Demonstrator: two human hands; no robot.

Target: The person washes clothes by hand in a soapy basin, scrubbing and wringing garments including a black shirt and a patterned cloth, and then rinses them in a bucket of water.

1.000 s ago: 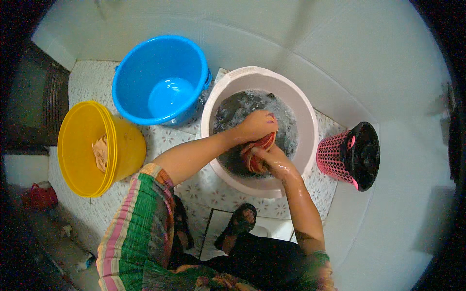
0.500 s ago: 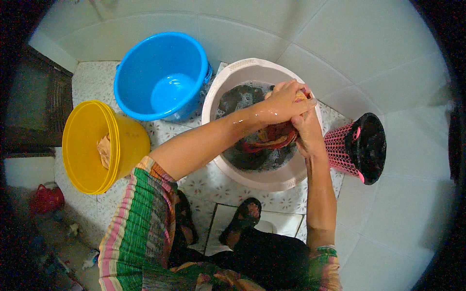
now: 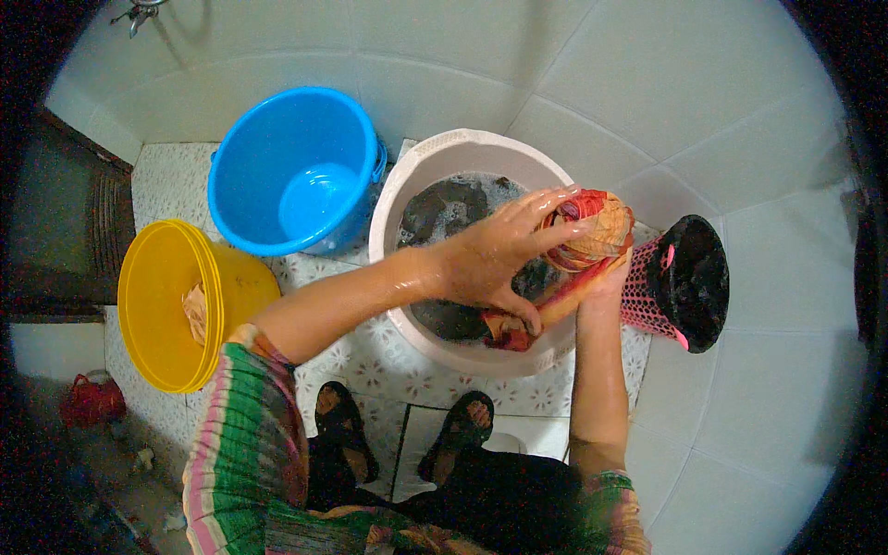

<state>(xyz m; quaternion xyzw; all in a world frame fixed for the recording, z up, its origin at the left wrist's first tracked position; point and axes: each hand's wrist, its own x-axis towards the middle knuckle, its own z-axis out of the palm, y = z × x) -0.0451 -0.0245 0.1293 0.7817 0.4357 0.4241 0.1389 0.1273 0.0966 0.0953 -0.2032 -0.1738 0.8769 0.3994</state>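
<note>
A wet red and orange patterned cloth [image 3: 606, 231] is bunched up over the right side of a pale pink tub [image 3: 381, 222]. My right hand [image 3: 606, 280] holds the bundle from below, its fingers mostly hidden by the fabric. Spread wide, my left hand [image 3: 486, 254] has its fingertips against the upper side of the bundle. Its thumb points down beside a lower red end of the cloth, near the water. Dark, sudsy water [image 3: 444, 213] with dark fabric in it fills the tub's lower part.
A blue bucket [image 3: 236, 185] stands left of the tub, and a yellow bucket [image 3: 153, 356] with crumpled tan material lies nearer left. At right, a pink mesh basket [image 3: 643, 291] with a black liner sits by the tiled wall [image 3: 777, 268]. A tap [image 3: 139, 14] shows upper left.
The cloth has been lifted and gathered into a rounder bundle at the right. My left hand has moved lower and spread its fingers, where before both hands were clasped around the cloth.
</note>
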